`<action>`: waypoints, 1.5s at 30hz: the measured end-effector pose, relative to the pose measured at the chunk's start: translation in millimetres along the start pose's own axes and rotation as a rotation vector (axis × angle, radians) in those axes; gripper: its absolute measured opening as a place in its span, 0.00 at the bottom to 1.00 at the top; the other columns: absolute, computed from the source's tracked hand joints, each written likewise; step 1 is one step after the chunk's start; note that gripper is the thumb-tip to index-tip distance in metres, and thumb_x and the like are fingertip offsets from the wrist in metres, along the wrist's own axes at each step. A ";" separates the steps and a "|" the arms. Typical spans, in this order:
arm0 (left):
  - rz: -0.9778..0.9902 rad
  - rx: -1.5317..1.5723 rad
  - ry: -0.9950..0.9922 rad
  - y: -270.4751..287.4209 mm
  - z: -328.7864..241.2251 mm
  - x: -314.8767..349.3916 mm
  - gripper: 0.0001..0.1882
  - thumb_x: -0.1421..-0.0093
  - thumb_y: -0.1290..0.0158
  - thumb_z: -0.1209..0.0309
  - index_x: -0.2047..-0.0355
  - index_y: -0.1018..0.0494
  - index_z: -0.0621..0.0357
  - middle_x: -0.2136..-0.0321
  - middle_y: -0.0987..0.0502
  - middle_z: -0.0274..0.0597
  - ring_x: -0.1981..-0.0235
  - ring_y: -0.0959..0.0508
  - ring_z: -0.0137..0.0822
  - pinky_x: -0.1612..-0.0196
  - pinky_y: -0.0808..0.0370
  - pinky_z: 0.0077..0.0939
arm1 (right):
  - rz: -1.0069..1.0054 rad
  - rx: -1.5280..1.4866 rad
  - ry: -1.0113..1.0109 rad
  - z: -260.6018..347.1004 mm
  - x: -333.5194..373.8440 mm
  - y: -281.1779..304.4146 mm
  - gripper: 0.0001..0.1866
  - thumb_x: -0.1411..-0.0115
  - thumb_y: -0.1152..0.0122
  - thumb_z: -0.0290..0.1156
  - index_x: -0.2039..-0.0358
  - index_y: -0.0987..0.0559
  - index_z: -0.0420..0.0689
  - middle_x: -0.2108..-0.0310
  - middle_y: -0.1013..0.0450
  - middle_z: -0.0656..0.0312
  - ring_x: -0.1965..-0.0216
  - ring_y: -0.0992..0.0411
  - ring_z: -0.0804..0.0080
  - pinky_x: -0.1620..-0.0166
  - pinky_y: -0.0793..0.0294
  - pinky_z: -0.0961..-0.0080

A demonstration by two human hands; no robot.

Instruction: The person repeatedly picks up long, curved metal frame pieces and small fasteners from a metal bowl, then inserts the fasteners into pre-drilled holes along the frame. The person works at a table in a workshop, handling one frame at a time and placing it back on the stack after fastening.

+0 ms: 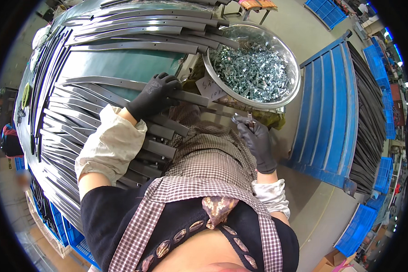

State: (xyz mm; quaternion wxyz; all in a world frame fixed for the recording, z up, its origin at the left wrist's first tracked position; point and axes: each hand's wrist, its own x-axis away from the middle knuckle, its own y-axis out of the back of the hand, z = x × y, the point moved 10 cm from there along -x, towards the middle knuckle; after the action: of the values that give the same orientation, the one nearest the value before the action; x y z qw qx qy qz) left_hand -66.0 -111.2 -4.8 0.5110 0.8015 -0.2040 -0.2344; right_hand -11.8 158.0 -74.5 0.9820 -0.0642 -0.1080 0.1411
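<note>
My left hand [153, 97], in a black glove, is closed around a long dark grey strip [192, 97], whose end sticks out to the right past my fingers. My right hand [259, 143], gloved in dark grey, pinches a small shiny metal piece [235, 119], just right of the strip's end. A short brownish part also shows at those fingertips; its kind is unclear. Many similar strips [77, 140] lie fanned out under and beside my left forearm. Beyond my right hand, a large round metal basin [296, 84] holds a heap of small shiny metal pieces [254, 70].
More grey strips [140, 29] are stacked at the far side of the green tabletop [118, 63]. A handwritten paper [209, 88] lies against the basin. To the right stands a blue metal rack [324, 113] loaded with dark strips [369, 122]. Blue crates [356, 229] stand beyond.
</note>
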 end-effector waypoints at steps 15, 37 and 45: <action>0.169 0.218 -0.074 -7.1 -89.3 -6.1 0.20 0.48 0.34 0.57 0.59 0.20 0.56 0.66 0.22 0.46 0.61 0.23 0.49 0.55 0.28 0.44 | 0.142 0.519 0.609 49.3 24.6 -63.8 0.19 0.42 0.41 0.16 0.50 0.21 0.40 0.66 0.21 0.57 0.69 0.23 0.69 0.64 0.24 0.75; 0.022 -0.335 -0.447 -26.0 -117.3 0.1 0.17 0.46 0.43 0.62 0.58 0.25 0.55 0.60 0.24 0.39 0.57 0.23 0.37 0.56 0.25 0.34 | 0.173 0.445 0.131 9.1 -2.5 -61.8 0.22 0.40 0.34 0.35 0.48 0.24 0.36 0.63 0.21 0.53 0.66 0.24 0.69 0.61 0.24 0.70; 0.145 0.163 -0.069 -21.6 -26.6 -24.9 0.24 0.45 0.37 0.60 0.50 0.24 0.54 0.60 0.21 0.48 0.59 0.21 0.51 0.55 0.25 0.42 | 0.064 1.094 0.374 25.7 -26.4 -45.3 0.23 0.43 0.38 0.30 0.46 0.26 0.41 0.59 0.24 0.46 0.60 0.23 0.48 0.57 0.23 0.57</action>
State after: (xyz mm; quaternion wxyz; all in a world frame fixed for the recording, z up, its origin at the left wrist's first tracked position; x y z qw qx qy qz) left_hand -68.7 -69.3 -10.6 0.4523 0.8149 -0.2975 -0.2069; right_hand -30.5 109.7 -47.6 0.8699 0.4259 0.1581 0.1922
